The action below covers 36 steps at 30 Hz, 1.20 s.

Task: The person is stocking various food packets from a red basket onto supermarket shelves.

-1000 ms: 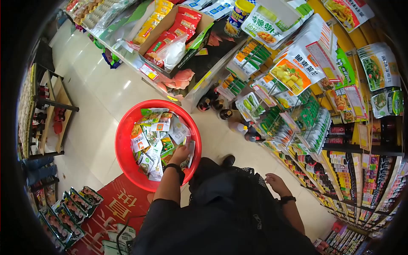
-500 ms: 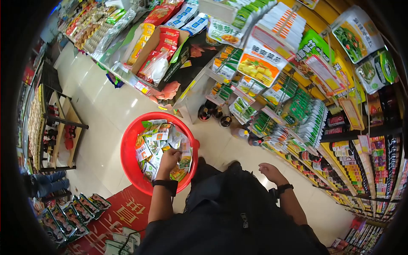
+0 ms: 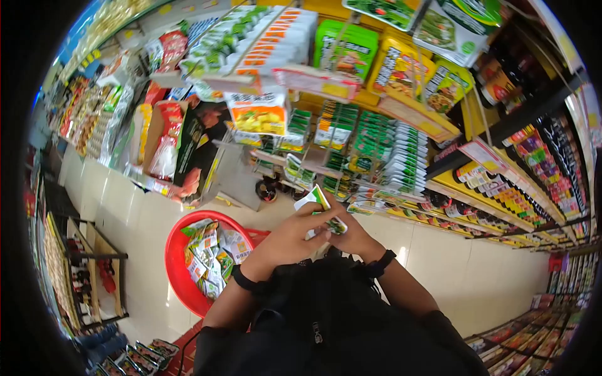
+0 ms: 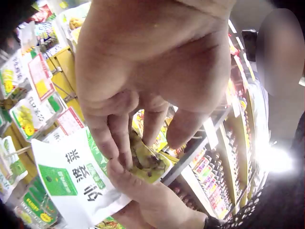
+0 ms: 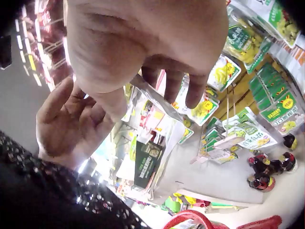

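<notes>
In the head view, both hands meet in front of the body at a white-and-green food packet (image 3: 307, 198). The left hand (image 3: 283, 241) holds it from the left, fingers across its face. From the right, the right hand (image 3: 355, 233) grips it. Up close in the left wrist view, the packet (image 4: 64, 179) has large dark characters and a picture of the food; the right thumb presses its front beside the left fingertips. In the right wrist view the right hand (image 5: 147, 47) covers much of the frame, near the left hand (image 5: 66, 133), and the packet is mostly hidden.
A red basin (image 3: 172, 266) with several food packets (image 3: 210, 254) stands on the floor at left. Ahead, hanging pouches (image 3: 260, 113) and shelf racks (image 3: 414, 119) run along to the right. A box of red packets (image 3: 164, 141) sits on the display counter. Bottles (image 3: 266, 190) stand beneath.
The left hand has come up out of the red basin with a packet to the front of the body. The right hand has risen from the side to meet it. The head view has turned right.
</notes>
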Available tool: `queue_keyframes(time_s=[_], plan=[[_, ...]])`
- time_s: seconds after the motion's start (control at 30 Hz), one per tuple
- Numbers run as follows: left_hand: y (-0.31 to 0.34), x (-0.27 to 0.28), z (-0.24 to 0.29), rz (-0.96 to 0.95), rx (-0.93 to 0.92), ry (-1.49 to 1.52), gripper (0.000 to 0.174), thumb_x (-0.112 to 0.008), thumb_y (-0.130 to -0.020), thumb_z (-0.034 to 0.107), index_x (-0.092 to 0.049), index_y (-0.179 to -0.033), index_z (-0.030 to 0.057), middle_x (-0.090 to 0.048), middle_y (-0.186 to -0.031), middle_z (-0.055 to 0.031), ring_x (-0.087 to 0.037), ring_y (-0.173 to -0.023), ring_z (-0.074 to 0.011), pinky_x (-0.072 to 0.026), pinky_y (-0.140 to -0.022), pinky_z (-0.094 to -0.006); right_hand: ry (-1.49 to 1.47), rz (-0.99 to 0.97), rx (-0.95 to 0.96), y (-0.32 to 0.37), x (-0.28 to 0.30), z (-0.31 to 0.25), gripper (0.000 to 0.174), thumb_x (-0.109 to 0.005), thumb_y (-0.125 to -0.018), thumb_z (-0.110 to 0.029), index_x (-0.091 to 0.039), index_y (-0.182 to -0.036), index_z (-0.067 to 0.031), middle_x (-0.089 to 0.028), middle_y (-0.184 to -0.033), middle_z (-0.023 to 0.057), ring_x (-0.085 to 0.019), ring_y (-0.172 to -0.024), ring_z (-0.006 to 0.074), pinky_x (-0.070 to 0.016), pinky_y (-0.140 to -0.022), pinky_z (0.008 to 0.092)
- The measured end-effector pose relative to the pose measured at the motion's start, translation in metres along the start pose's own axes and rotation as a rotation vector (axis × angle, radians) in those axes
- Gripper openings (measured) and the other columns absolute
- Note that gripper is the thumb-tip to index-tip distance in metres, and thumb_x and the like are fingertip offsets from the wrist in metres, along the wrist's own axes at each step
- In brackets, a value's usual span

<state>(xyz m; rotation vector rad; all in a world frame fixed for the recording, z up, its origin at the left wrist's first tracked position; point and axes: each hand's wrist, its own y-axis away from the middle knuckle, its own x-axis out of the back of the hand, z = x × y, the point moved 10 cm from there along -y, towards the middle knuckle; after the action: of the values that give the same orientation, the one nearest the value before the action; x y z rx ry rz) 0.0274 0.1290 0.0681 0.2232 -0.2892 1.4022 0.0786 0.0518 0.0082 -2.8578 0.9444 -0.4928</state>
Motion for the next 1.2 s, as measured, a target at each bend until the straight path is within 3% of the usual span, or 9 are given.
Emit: queue_keyframes(time_s=[0.1, 0.13, 0.23, 0.6, 0.87, 0.97, 1.03, 1.17, 1.2], plan=[[-0.022, -0.015, 0.031, -0.025, -0.269, -0.115, 0.05, -0.06, -0.091, 0.005, -0.051, -0.14, 0.0116, -0.055, -0.118, -0.0149, -0.061, -0.105, -0.026, -0.0488, -0.092, -0.0338, -0.25, -0.01, -0.28, 0.02, 0.024, 0.038, 0.058, -0.066, -0.091, -0.006, -0.041, -0.144, -0.0039, -0.056, -0.134, 0.0091, -0.055, -0.118, 0.0191, -0.0442, -0.1, 0.0329], [-0.026, -0.02, 0.032, -0.062, -0.257, -0.073, 0.05, -0.058, -0.092, 0.002, -0.051, -0.14, 0.0124, -0.056, -0.122, -0.0136, -0.06, -0.11, -0.0236, -0.0477, -0.095, -0.0341, -0.282, 0.046, -0.214, 0.026, 0.038, 0.034, 0.041, -0.061, -0.097, -0.012, -0.051, -0.135, -0.0025, -0.064, -0.119, 0.0041, -0.059, -0.103, 0.0131, -0.048, -0.091, 0.0299], [-0.026, -0.023, -0.006, -0.055, 0.079, 0.29, 0.05, -0.056, -0.093, 0.001, -0.049, -0.141, 0.01, -0.057, -0.125, -0.0118, -0.06, -0.111, -0.0208, -0.047, -0.096, -0.0344, -0.442, 0.177, -0.322, 0.053, 0.068, 0.054, 0.039, -0.061, -0.098, -0.02, -0.055, -0.131, -0.002, -0.064, -0.118, 0.0045, -0.058, -0.103, 0.0124, -0.0476, -0.091, 0.0296], [-0.025, -0.039, -0.045, -0.01, 0.339, 0.318, 0.037, -0.054, -0.097, 0.003, -0.051, -0.134, 0.002, -0.059, -0.123, -0.0074, -0.059, -0.106, -0.0139, -0.0465, -0.093, -0.0285, -0.755, 0.292, -0.647, 0.122, 0.116, 0.128, 0.042, -0.058, -0.099, -0.03, -0.057, -0.127, 0.0002, -0.065, -0.119, 0.0071, -0.061, -0.107, 0.0155, -0.0481, -0.093, 0.0296], [-0.043, -0.083, -0.067, -0.119, 0.44, 0.185, 0.041, -0.061, -0.094, 0.007, -0.047, -0.131, -0.0006, -0.06, -0.119, -0.0107, -0.058, -0.107, -0.0167, -0.0462, -0.095, -0.0315, -0.687, 0.234, -0.286, 0.08, 0.123, 0.059, 0.044, -0.05, -0.103, -0.035, -0.055, -0.129, -0.0007, -0.063, -0.116, 0.0029, -0.056, -0.105, 0.0113, -0.0457, -0.094, 0.0283], [-0.056, -0.069, -0.054, -0.014, 0.432, 0.077, 0.036, -0.06, -0.091, 0.003, -0.048, -0.125, -0.0017, -0.06, -0.116, -0.011, -0.057, -0.108, -0.0166, -0.0464, -0.094, -0.0311, -0.679, 0.135, -0.222, 0.067, 0.119, 0.047, 0.047, -0.053, -0.101, -0.036, -0.053, -0.132, 0.0, -0.062, -0.117, 0.0034, -0.053, -0.106, 0.0106, -0.045, -0.094, 0.028], [-0.055, -0.064, -0.059, 0.088, 0.435, 0.226, 0.033, -0.058, -0.09, -0.002, -0.049, -0.121, -0.0029, -0.061, -0.112, -0.0096, -0.058, -0.107, -0.0157, -0.0479, -0.09, -0.031, -0.674, 0.097, -0.197, 0.062, 0.118, 0.043, 0.047, -0.055, -0.1, -0.035, -0.052, -0.132, 0.0001, -0.062, -0.119, 0.0039, -0.053, -0.106, 0.0108, -0.0451, -0.094, 0.0285], [-0.054, -0.044, -0.057, 0.194, 0.348, -0.028, 0.03, -0.059, -0.088, -0.001, -0.053, -0.117, -0.0012, -0.065, -0.104, -0.0121, -0.063, -0.099, -0.0187, -0.0504, -0.083, -0.0322, -0.608, 0.07, -0.169, 0.065, 0.133, 0.06, 0.047, -0.059, -0.099, -0.023, -0.047, -0.139, -0.0003, -0.059, -0.124, 0.0059, -0.052, -0.114, 0.0121, -0.0446, -0.097, 0.0293], [-0.055, -0.041, -0.054, 0.203, 0.311, -0.116, 0.029, -0.06, -0.087, -0.001, -0.054, -0.116, -0.001, -0.066, -0.102, -0.0133, -0.064, -0.097, -0.02, -0.0505, -0.082, -0.0325, -0.598, 0.174, -0.169, 0.069, 0.144, 0.069, 0.046, -0.058, -0.098, -0.011, -0.045, -0.142, -0.0022, -0.056, -0.132, 0.0092, -0.052, -0.118, 0.0144, -0.0442, -0.099, 0.0296]])
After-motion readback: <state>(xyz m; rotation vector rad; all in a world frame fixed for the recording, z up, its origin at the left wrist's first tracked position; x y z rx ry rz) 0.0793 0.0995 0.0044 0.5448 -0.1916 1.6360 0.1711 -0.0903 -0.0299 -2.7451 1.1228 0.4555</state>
